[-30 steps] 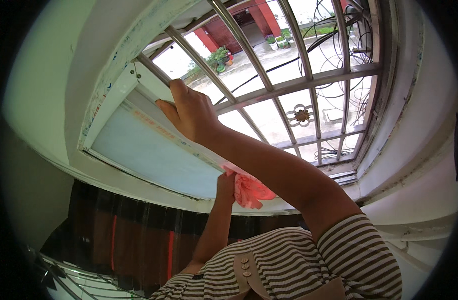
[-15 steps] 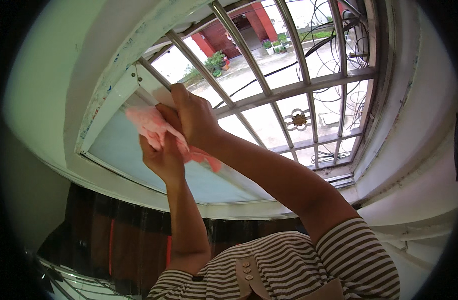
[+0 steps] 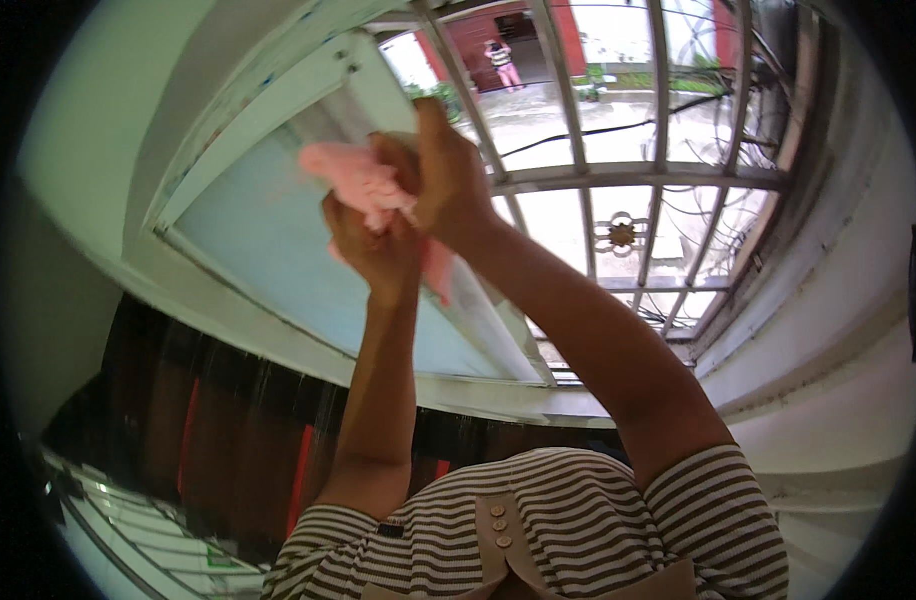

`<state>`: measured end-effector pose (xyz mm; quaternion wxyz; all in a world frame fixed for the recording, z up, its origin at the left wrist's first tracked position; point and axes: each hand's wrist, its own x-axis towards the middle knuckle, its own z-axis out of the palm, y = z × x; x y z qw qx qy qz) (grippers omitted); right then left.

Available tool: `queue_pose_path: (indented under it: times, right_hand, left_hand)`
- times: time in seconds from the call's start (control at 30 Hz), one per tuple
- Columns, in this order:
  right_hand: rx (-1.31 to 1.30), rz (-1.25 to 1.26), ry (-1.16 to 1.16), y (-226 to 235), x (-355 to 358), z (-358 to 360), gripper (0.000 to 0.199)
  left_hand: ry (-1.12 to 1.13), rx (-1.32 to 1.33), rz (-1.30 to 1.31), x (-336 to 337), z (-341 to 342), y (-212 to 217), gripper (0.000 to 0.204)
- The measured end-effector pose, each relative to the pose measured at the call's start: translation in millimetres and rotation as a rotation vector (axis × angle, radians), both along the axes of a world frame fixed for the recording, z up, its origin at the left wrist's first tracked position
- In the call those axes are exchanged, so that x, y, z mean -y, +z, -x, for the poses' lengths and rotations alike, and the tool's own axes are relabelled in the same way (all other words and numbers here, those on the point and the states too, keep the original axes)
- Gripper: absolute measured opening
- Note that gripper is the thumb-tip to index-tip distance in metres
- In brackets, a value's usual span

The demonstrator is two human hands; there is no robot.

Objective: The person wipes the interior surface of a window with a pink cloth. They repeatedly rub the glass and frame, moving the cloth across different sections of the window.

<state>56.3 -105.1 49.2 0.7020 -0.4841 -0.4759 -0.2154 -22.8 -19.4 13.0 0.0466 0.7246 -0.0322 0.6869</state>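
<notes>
A pink cloth is bunched up in my left hand, whose fingers are closed around it. Part of it hangs below, beside the window sash's edge. Just right of the cloth, my right hand is closed on the upright edge of the white-framed window sash, its thumb pointing up. Its index finger is bent close to the cloth; whether it touches the cloth I cannot tell. The sash holds a pale, frosted-looking pane. My palms and the inner fingertips are hidden.
Metal window bars stand behind the opening, with a flower-shaped ornament and dark cables. Outside, a person is by a doorway. The white sill runs below the sash; a railing shows at lower left.
Both hands and the cloth have moved up and rightward in the picture. The sash edge is farther right and now covers another bar. The view has tilted, and a person outside shows more clearly.
</notes>
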Motion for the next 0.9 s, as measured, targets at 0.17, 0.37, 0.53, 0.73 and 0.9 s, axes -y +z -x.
queue_pose_path:
  times: [0.17,0.37,0.53,0.73,0.9]
  right_hand:
    - [-0.017,-0.037,-0.105,6,2,0,0.034]
    - [0.052,-0.075,-0.139,5,0,2,0.031]
    - [0.018,-0.089,-0.052,7,-1,6,0.029]
    - [0.028,-0.081,-0.061,4,-2,-2,0.028]
    - [0.022,-0.086,-0.027,4,-1,-2,0.034]
  left_hand:
    - [0.043,-0.148,0.134,0,14,-18,0.043]
    - [0.279,-0.131,0.001,-49,43,-22,0.032]
    - [0.321,-0.021,0.503,-88,68,0,0.017]
    - [-0.051,0.08,0.239,-60,41,33,0.014]
    - [0.335,0.006,0.089,-20,11,9,0.049]
